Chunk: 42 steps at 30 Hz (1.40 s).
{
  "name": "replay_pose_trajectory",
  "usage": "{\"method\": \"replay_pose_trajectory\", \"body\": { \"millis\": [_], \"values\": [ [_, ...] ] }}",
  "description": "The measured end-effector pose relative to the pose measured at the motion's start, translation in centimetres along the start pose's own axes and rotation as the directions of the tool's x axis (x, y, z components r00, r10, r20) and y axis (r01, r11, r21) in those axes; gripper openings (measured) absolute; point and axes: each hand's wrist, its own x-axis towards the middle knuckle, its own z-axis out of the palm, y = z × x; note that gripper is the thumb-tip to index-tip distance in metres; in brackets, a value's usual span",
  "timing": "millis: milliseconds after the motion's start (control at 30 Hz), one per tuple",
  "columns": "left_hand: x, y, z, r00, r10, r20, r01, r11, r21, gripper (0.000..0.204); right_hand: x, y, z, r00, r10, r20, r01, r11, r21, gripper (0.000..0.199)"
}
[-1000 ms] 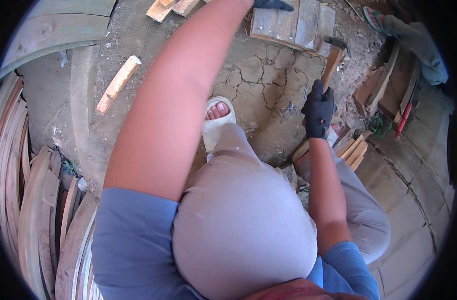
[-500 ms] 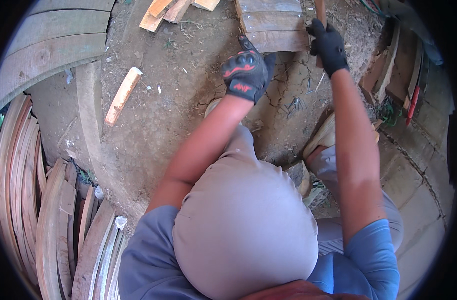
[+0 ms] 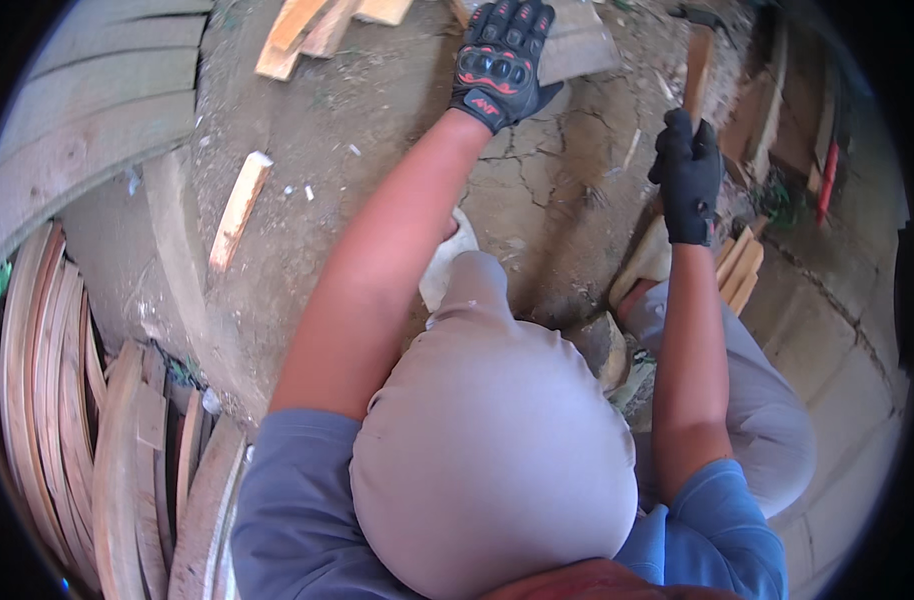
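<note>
The person wears a blue short-sleeved shirt and light grey trousers. The left hand (image 3: 501, 62) is in a black glove with red padded knuckle pieces and a small light mark at the cuff; the right hand (image 3: 689, 178) is in a plain black glove. Both forearms are bare.

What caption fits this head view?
Gloved left hand rests on a grey board while the gloved right hand grips a wooden-handled hammer.

L hand (image 3: 505, 62) gloved, arm stretched fwd, palm down, R hand (image 3: 689, 178) gloved, fist closed, raised
</note>
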Motion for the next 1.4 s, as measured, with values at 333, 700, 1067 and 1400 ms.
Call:
{"method": "replay_pose_trajectory", "body": {
  "millis": [333,700,1067,1400],
  "values": [
    [4.0,2.9,4.0,0.986,-0.161,0.035,0.147,0.957,0.251,0.103,0.1,-3.1,-1.7,0.975,-0.219,0.036,0.183,0.698,-0.692,0.049],
    [4.4,1.9,2.5,0.995,-0.034,0.091,0.006,0.955,0.296,0.098,1.7,-2.2,1.8,0.98,-0.191,-0.061,0.094,0.704,-0.704,0.046],
    [4.2,1.7,4.1,0.991,-0.046,0.123,0.01,0.96,0.279,0.102,0.3,-2.7,0.7,0.934,-0.348,-0.084,0.212,0.727,-0.653,0.034],
    [4.6,1.5,4.0,0.986,-0.087,0.144,0.048,0.967,0.251,0.1,-1.4,-7.3,0.4,0.901,-0.353,-0.253,0.208,0.862,-0.462,0.037]
  ]
}}
